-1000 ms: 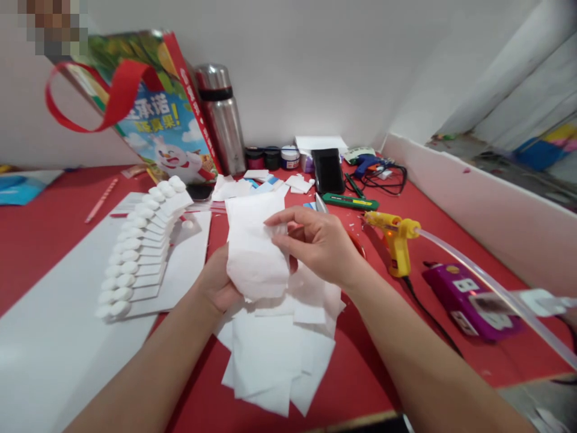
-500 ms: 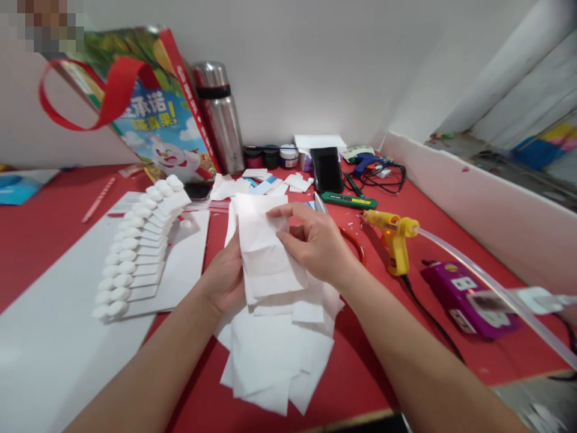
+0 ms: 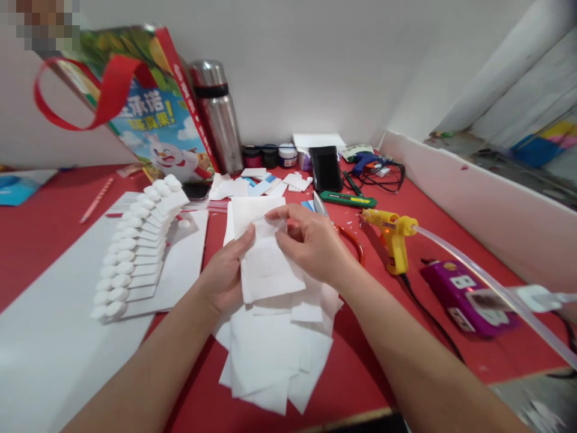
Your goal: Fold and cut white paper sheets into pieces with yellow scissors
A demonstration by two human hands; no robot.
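A creased white paper sheet [image 3: 269, 264] is held up in front of me between both hands. My left hand [image 3: 228, 273] grips its left side, the thumb pressed on the front face and the fingers hidden behind. On the upper right edge, my right hand [image 3: 311, 240] pinches the same sheet between thumb and forefinger. Below lies a loose pile of white paper pieces [image 3: 265, 355] on the red table [image 3: 198, 373]. Orange-handled scissors [image 3: 354, 240] rest just beyond my right hand, partly hidden by it.
On the left, a curved white stepped model [image 3: 148, 246] with round discs stands on a white board. A yellow glue gun [image 3: 394, 237] and a purple power strip [image 3: 464, 297] are at the right. Behind are a steel flask [image 3: 223, 120], a green cutter [image 3: 349, 199] and a gift bag [image 3: 166, 138].
My left thumb has come round onto the front of the paper sheet. The right hand keeps its pinch, nearly in place. The view has shifted slightly.
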